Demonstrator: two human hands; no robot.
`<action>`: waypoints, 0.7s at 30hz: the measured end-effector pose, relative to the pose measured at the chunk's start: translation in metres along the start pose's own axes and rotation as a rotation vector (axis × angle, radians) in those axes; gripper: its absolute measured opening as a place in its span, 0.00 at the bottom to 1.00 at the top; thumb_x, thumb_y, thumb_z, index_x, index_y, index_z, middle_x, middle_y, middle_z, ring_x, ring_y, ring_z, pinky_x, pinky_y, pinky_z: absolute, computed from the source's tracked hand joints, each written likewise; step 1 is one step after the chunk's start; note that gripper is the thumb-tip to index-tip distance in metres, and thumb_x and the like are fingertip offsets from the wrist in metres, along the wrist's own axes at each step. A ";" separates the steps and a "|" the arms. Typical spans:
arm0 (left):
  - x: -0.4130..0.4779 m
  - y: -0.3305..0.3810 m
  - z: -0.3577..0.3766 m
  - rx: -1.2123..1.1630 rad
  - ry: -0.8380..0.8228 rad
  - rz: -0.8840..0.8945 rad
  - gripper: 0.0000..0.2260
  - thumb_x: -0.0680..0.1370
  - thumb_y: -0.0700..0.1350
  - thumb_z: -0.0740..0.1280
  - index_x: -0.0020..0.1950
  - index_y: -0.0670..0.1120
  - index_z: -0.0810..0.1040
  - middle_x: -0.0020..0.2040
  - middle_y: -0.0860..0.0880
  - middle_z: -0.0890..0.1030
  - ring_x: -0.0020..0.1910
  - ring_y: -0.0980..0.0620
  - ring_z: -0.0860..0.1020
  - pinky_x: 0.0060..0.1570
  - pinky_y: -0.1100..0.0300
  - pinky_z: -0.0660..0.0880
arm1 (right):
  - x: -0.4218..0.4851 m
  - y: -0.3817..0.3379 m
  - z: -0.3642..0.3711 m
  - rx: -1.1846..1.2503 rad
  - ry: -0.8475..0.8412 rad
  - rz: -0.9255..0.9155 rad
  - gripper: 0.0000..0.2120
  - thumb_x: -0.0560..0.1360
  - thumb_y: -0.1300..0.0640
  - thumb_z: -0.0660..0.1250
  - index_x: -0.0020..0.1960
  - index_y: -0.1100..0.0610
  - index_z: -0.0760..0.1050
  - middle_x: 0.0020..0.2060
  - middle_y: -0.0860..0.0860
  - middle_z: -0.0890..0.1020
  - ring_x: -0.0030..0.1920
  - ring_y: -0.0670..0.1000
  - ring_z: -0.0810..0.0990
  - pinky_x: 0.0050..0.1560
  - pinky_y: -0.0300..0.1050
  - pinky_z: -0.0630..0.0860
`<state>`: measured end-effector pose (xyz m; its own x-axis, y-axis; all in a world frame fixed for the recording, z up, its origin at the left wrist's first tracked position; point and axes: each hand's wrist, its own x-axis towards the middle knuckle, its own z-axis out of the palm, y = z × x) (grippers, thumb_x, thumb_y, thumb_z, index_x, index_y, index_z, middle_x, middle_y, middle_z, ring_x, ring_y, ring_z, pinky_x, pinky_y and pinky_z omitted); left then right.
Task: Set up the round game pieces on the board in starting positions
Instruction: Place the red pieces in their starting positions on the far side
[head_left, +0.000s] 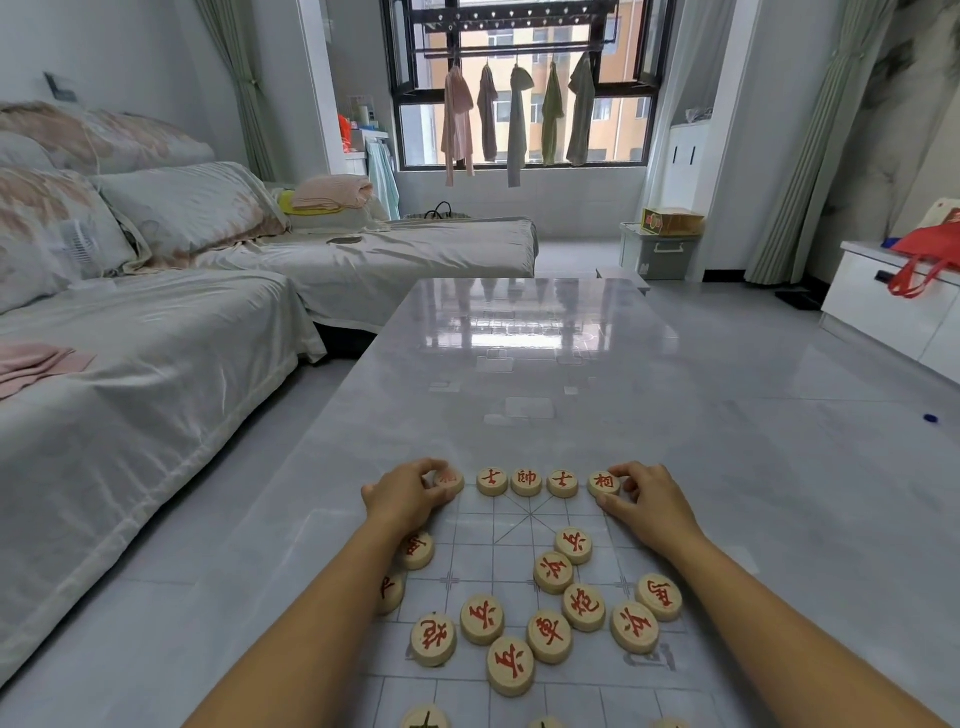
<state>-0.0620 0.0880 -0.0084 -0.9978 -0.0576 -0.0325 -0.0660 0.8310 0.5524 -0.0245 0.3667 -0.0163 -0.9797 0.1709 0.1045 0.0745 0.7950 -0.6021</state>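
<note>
A clear game board (524, 525) with faint grid lines lies on the grey table. Along its far row stand three round wooden pieces (526, 481) with red characters. My left hand (405, 496) pinches a red piece (451, 479) at the left end of that row. My right hand (649, 501) pinches another red piece (603, 483) at the right end. Several loose red pieces (550, 613) lie scattered on the board between my forearms. Two more pieces (415, 550) sit partly hidden under my left forearm.
The glossy grey table (530, 353) stretches away ahead of the board. A sofa with pillows (130, 312) runs along the left. A white cabinet with a red bag (904, 296) stands at the right. More pieces (425, 718) peek in at the bottom edge.
</note>
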 end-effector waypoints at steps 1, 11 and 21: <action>0.000 0.000 0.001 0.000 0.009 -0.002 0.17 0.76 0.55 0.64 0.65 0.58 0.72 0.57 0.50 0.79 0.58 0.50 0.74 0.59 0.51 0.62 | 0.000 -0.001 0.000 -0.010 0.002 0.007 0.21 0.72 0.47 0.68 0.62 0.54 0.72 0.55 0.56 0.73 0.53 0.53 0.74 0.54 0.47 0.73; 0.003 0.000 0.003 0.040 -0.013 -0.004 0.16 0.75 0.57 0.64 0.63 0.62 0.72 0.60 0.50 0.78 0.61 0.50 0.72 0.61 0.50 0.61 | 0.001 -0.002 0.002 -0.042 -0.005 0.036 0.21 0.72 0.46 0.67 0.62 0.53 0.71 0.55 0.56 0.73 0.55 0.55 0.74 0.55 0.48 0.72; 0.004 0.003 0.004 0.116 -0.012 0.006 0.18 0.75 0.59 0.63 0.65 0.63 0.70 0.62 0.50 0.77 0.63 0.50 0.72 0.60 0.51 0.60 | 0.000 -0.002 0.001 -0.044 -0.012 0.029 0.21 0.72 0.47 0.67 0.63 0.52 0.71 0.56 0.56 0.73 0.56 0.55 0.73 0.56 0.48 0.73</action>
<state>-0.0665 0.0927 -0.0104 -0.9981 -0.0462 -0.0399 -0.0593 0.8898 0.4526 -0.0251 0.3641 -0.0157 -0.9791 0.1876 0.0782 0.1105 0.8145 -0.5696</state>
